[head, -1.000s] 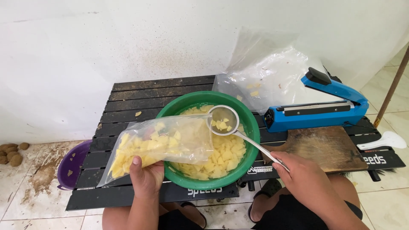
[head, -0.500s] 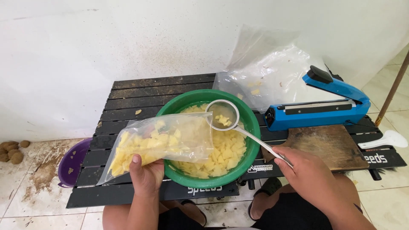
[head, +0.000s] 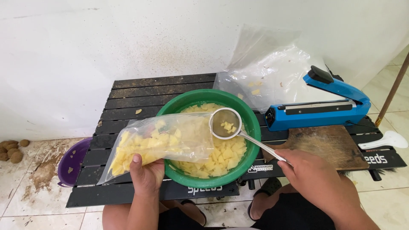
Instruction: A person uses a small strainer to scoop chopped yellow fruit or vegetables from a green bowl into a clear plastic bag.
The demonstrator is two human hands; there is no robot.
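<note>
We are midway through filling: our left hand (head: 147, 174) is closed in a grip under the clear plastic bag (head: 159, 140), thumb pressed up against its underside, holding it on its side, already well packed with yellow cut pieces, its mouth lying over the near-left part of the green bowl (head: 251, 127). Just right of that hand, at the bag's opening, sits the metal ladle (head: 226, 123), its cup carrying only a few pieces and some liquid, directly above the heap of yellow chunks in the bowl. Its handle runs down and right into our right hand (head: 317, 179), fingers curled shut around the end. Judging from this, the next move calls for tipping the cup into the bag mouth without spilling. Beyond the right hand, up and right of it, lies a blue heat sealer (head: 317, 108) on the black slatted table (head: 128, 100).
</note>
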